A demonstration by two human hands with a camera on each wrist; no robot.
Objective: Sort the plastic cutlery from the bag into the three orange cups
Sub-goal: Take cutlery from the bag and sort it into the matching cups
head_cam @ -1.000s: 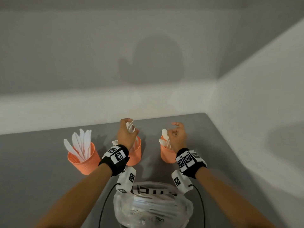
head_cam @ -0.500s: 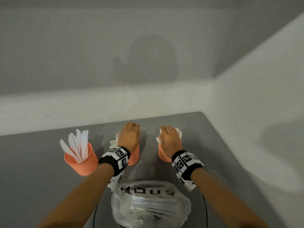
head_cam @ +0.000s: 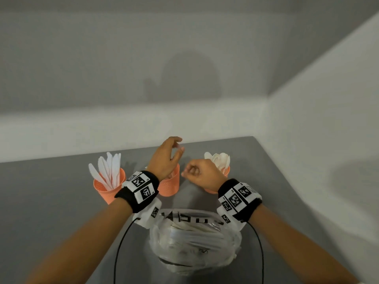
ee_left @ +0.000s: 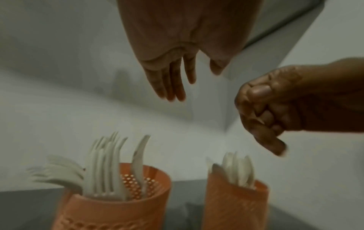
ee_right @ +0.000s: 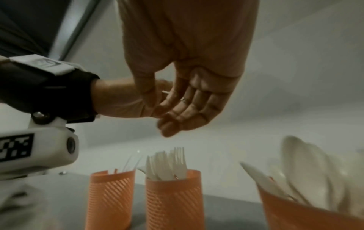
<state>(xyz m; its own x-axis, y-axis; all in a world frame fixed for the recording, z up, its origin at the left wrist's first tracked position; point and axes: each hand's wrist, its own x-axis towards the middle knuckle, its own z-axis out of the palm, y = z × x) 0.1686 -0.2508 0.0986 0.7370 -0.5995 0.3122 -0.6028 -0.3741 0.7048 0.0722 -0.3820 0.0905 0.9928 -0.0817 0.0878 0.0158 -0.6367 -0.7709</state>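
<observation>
Three orange cups stand in a row on the grey table [head_cam: 51,201]. The left cup [head_cam: 108,188] holds white knives, the middle cup [head_cam: 170,186] holds forks [ee_right: 167,165], and the right cup [head_cam: 226,171] holds spoons [head_cam: 219,160]. My left hand [head_cam: 178,144] hovers above the middle cup, fingers straight and empty [ee_left: 195,84]. My right hand [head_cam: 189,173] hangs between the middle and right cups, fingers curled into a loose fist [ee_right: 159,118] with nothing seen in it. The clear plastic bag [head_cam: 194,238] of white cutlery lies close to me, between my forearms.
White walls meet in a corner behind the cups and to the right. The table's right edge [head_cam: 287,181] runs along the right wall. Black cables [head_cam: 121,242] trail from both wristbands past the bag.
Half a second ago both hands lay down over the middle and right cups. They have since lifted off; the left rose with fingers straight, the right drew back left and curled.
</observation>
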